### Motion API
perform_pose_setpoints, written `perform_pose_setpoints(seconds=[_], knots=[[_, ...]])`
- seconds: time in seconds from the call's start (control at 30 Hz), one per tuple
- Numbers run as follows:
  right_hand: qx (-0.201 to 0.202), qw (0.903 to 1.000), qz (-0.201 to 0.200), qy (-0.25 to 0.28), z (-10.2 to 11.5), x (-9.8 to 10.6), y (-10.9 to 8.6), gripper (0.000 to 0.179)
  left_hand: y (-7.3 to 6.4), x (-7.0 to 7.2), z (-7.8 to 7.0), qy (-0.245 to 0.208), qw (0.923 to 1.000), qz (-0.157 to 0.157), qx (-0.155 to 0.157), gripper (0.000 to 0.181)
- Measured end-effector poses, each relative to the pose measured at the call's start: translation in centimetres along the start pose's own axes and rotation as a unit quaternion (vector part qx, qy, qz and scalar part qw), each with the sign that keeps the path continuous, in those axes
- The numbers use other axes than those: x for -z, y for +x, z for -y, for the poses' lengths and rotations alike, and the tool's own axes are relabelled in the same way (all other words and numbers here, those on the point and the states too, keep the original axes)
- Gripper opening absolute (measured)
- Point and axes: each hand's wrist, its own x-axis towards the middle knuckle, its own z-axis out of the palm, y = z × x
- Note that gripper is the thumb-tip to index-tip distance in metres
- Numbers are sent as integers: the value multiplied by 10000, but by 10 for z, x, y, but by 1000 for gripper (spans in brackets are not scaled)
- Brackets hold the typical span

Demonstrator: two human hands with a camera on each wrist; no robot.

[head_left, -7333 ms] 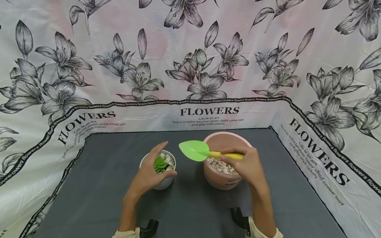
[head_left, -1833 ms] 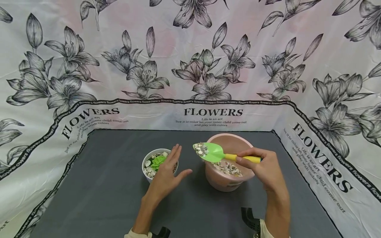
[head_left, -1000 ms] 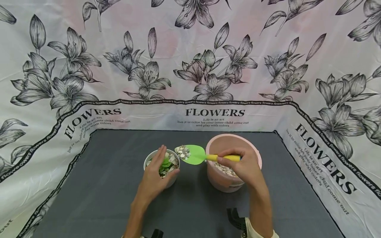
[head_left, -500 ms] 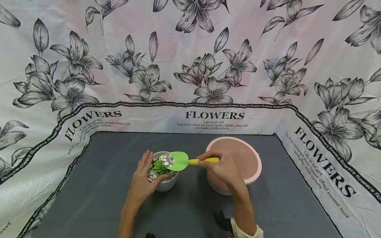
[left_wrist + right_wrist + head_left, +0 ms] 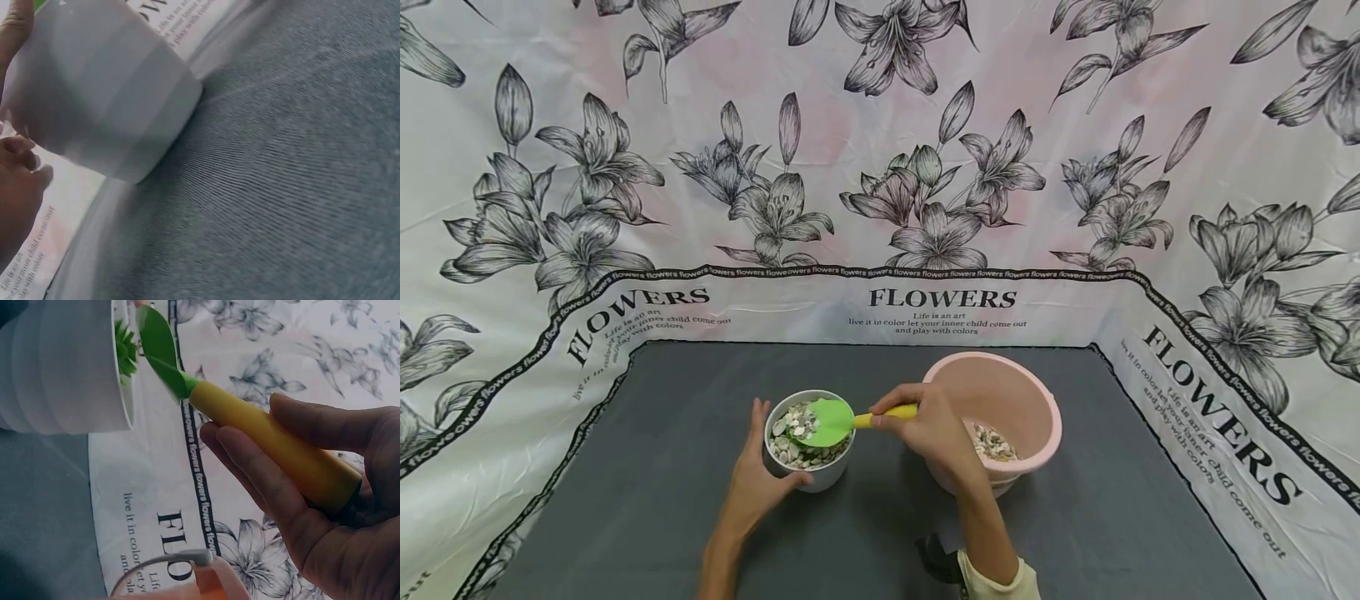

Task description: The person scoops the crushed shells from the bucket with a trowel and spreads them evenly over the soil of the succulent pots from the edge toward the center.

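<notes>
A small white pot (image 5: 823,477) holds pale stones (image 5: 790,448) and a green succulent (image 5: 125,353), mostly hidden from above by the trowel. My left hand (image 5: 758,482) holds this pot, fingers along its left side and thumb at the front rim. With thumb and fingers, my right hand (image 5: 936,421) grips the yellow handle of a small trowel (image 5: 269,444). Its green blade (image 5: 831,422) is over the pot's opening. Pale stones show at the blade's tip; whether they lie on it or in the pot I cannot tell.
To the right stands a larger pink pot (image 5: 1041,417) with loose stones (image 5: 994,443) at its bottom. A dark grey cloth (image 5: 685,433) covers the table. White cloth (image 5: 940,315) printed with flowers and lettering rises behind and at both sides.
My right hand has moved the stone-laden trowel left from above the pink pot to over the white one. My left hand, spread beside the white pot earlier, now holds it.
</notes>
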Motion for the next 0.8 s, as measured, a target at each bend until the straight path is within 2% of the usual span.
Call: perform_pose_setpoints(seconds=[0.13,0.23,0.33,0.4,0.57,0.7,0.8], knots=[[123,9996,51,-236,-1,-5,3,8,-1,-5,3,165,9989,57,443,139],[478,9970,74,-603,1,-9,6,6,-2,-8,2,185,9969,41,767,127],[834,9902,130,-1110,8,-14,9,3,-2,-8,1,95,9955,23,943,118],[967,9854,239,-1380,15,-19,11,3,-1,-8,0,55,9952,18,978,115],[929,9758,418,-1937,34,-33,9,8,0,-7,0,9,9953,-36,963,110],[1034,9684,250,-2256,40,-44,3,13,1,-6,0,74,9957,-67,917,111],[1187,9625,37,-2440,42,-51,0,16,2,-5,0,90,9957,76,922,117]])
